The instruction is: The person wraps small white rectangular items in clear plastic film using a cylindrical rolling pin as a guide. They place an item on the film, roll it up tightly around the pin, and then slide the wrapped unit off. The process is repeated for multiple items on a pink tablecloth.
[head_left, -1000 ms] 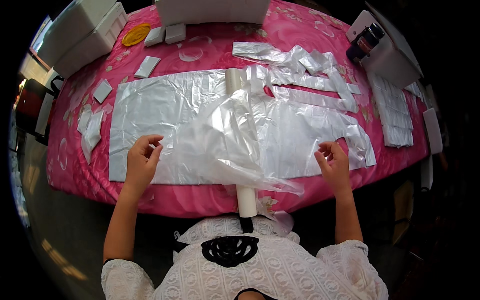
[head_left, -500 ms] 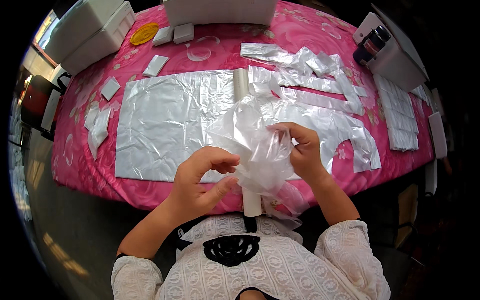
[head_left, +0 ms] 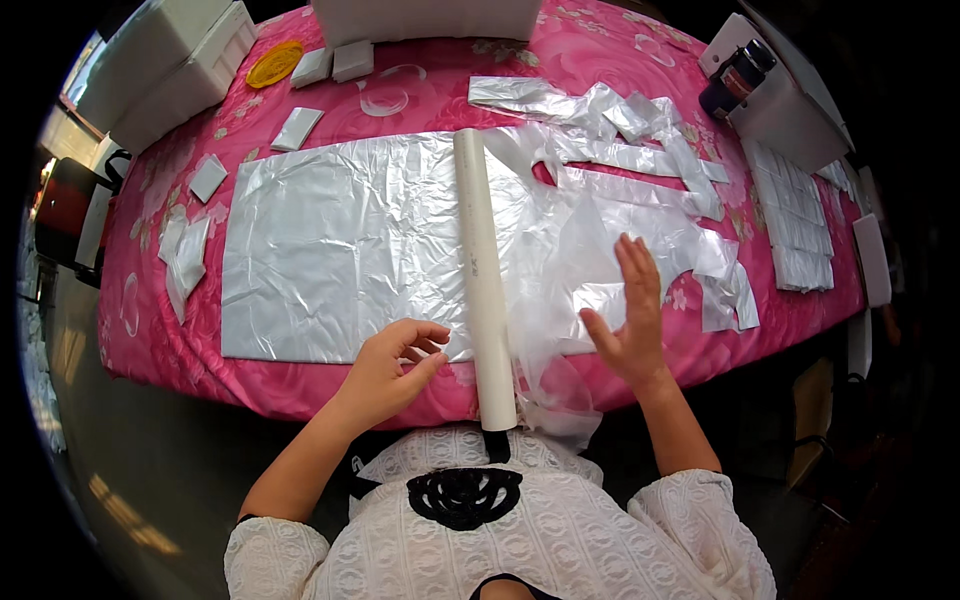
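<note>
Crossing silvery plastic point(head_left: 330, 250), a white tube point(head_left: 485, 290) lies between both hands point(head_left: 638, 340).

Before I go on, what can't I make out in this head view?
All in the head view:
- Hidden: whatever lies directly under the tube, covered by the tube itself.
- Hidden: most of the left hand's palm, behind its own back.
- Unclear: whether the right hand touches the film; the hand covers what lies beneath.
- Cut off: the far box's upper part, by the top edge.
- Too small: the tube's marks.
</note>
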`<state>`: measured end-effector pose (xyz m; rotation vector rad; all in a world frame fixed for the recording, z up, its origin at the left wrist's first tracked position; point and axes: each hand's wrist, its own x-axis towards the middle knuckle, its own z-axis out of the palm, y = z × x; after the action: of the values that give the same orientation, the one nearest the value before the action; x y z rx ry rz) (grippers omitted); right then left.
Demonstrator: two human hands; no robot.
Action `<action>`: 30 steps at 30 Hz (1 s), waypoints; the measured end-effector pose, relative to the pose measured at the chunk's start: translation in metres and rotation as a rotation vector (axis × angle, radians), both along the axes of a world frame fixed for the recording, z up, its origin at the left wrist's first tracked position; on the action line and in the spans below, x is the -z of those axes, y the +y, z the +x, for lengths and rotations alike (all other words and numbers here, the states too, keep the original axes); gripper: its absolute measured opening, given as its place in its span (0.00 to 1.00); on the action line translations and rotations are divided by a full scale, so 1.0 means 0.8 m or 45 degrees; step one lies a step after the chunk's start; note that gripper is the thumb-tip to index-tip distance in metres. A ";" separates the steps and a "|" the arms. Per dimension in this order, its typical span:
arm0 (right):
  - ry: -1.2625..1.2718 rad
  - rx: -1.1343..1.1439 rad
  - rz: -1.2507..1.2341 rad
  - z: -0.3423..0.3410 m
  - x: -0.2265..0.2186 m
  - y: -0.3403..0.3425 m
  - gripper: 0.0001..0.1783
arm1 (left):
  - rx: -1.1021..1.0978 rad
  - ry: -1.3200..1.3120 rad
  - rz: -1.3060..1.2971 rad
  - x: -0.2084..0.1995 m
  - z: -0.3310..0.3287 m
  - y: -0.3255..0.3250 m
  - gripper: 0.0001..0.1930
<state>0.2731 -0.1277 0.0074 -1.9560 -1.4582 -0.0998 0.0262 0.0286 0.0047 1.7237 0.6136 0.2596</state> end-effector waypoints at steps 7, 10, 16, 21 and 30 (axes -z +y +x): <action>-0.053 -0.348 -0.386 -0.058 0.044 0.028 0.29 | 0.068 -0.107 0.508 0.010 0.041 -0.015 0.18; -0.093 -0.274 -0.331 -0.044 0.046 0.022 0.20 | 0.061 -0.115 0.581 0.016 0.040 -0.020 0.18; 0.731 0.154 0.030 0.010 0.016 0.026 0.08 | 0.058 -0.131 0.623 0.015 0.039 -0.021 0.18; 1.593 0.099 0.534 0.008 -0.033 0.051 0.10 | 0.057 -0.267 0.390 0.002 0.044 -0.019 0.21; 0.387 -0.616 0.057 -0.104 -0.032 0.066 0.31 | -0.307 -0.472 -0.522 -0.012 0.039 -0.016 0.19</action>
<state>0.1897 -0.0750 0.0329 -1.4563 -1.6537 0.3614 0.0571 0.0161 0.0145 1.1690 0.5532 0.5682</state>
